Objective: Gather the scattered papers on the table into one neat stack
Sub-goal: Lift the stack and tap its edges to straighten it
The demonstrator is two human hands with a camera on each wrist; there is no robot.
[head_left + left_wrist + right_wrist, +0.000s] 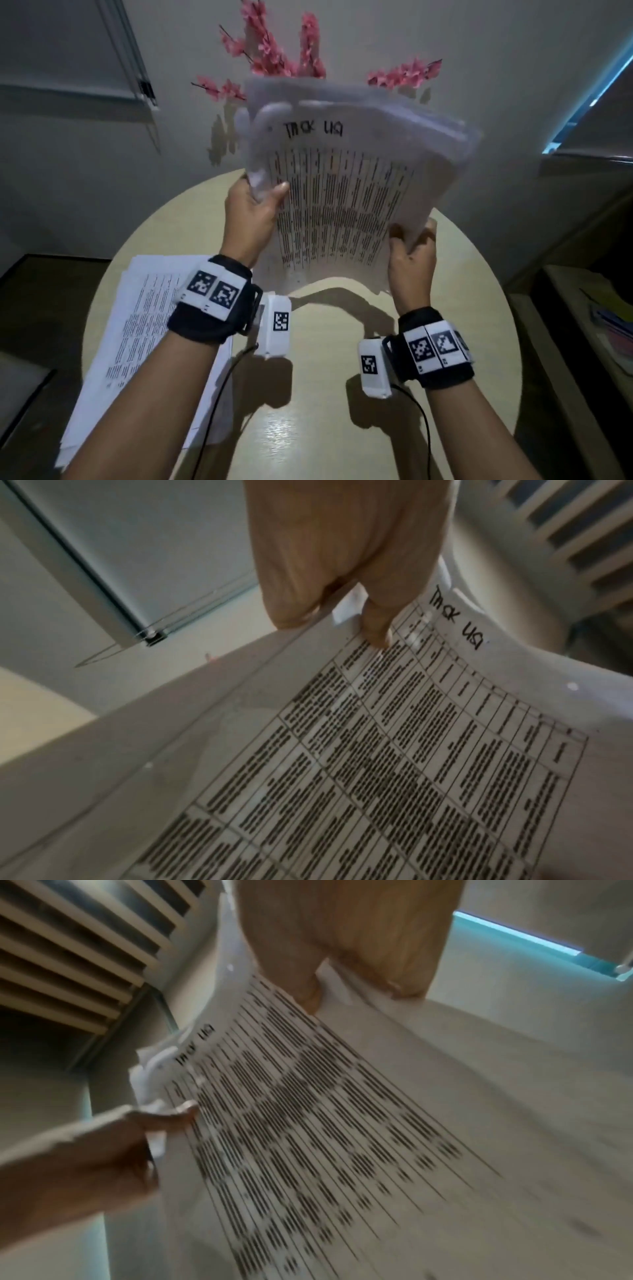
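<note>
Sheaf of papers (346,192), held upright above the round bench (342,428); its top sheet bears a printed table under a handwritten heading. Left hand (251,216) pinches the left edge, thumb on the front; right hand (412,263) grips the lower right corner. A second pile (144,342) overhangs the bench's left rim. Pink blossoms (274,58) rise behind.

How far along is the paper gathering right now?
Partly done: one bundle of papers is collected and held upright above the table by the left hand and right hand. A second loose pile lies fanned at the table's left edge, unmerged.
</note>
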